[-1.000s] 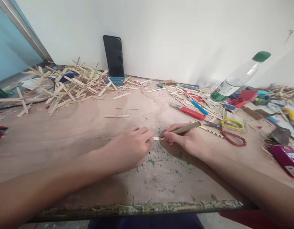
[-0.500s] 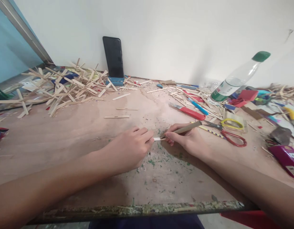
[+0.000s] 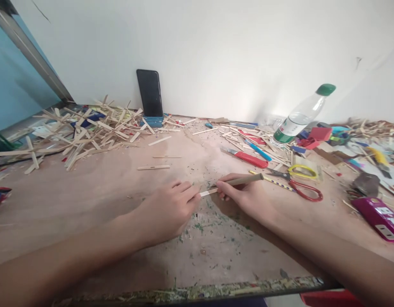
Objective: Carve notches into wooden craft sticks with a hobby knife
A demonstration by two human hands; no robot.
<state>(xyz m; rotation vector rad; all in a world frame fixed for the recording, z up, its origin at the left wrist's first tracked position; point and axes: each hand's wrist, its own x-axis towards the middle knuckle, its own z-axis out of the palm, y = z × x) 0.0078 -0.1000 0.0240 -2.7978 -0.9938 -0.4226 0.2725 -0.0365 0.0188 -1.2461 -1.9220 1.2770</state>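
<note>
My left hand (image 3: 167, 209) lies on the wooden tabletop (image 3: 88, 192) with its fingers closed on one end of a small pale wooden stick (image 3: 208, 192). My right hand (image 3: 244, 196) is closed round a slim tan-handled craft knife (image 3: 240, 181), held like a pen, with its tip at the stick's other end. The stick lies flat between the two hands near the table's middle. Green flecks and scraps cover the surface below them.
A heap of wooden sticks (image 3: 85, 130) covers the back left. A black phone (image 3: 149, 94) leans on the wall. To the right lie a red utility knife (image 3: 248, 158), red-handled scissors (image 3: 299, 187), a plastic bottle (image 3: 299, 115) and a magenta box (image 3: 380, 219).
The view has tilted up a little, so everything sits lower in the picture. Both hands stay closed on the stick and the knife.
</note>
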